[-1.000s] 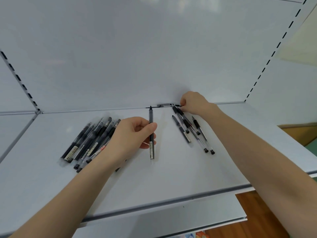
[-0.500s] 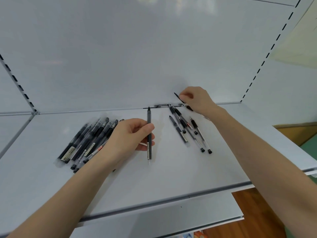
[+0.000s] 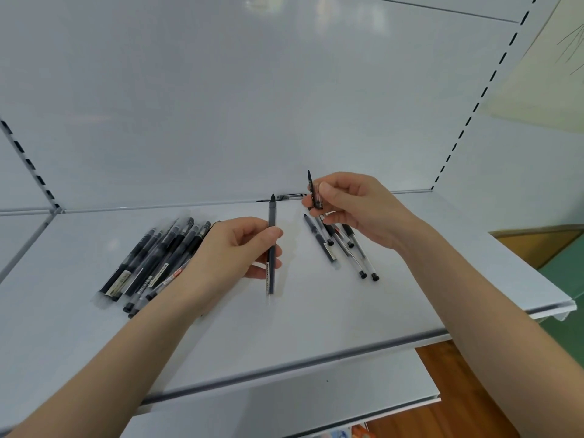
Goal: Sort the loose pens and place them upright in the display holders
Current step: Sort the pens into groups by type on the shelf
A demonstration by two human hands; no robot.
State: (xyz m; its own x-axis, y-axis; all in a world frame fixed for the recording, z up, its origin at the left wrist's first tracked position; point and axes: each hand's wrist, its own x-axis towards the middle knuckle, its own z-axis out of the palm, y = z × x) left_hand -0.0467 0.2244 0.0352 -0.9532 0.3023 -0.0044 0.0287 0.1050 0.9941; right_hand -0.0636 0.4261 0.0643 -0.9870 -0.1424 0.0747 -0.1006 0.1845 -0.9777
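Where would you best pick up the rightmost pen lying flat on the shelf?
Probably pinch the rightmost pen across its clear barrel near the black end cap, from above and the right: it lies flat on the shelf, neighbouring pens crowd its far end, its near end is free.

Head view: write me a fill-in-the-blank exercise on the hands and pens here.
1. The left hand grips exactly ____ dark pen.
2. The larger pile of pens lies beside the ____ hand.
3. The right hand pinches a black pen near the ____ group of pens.

Missing words: one; left; smaller.
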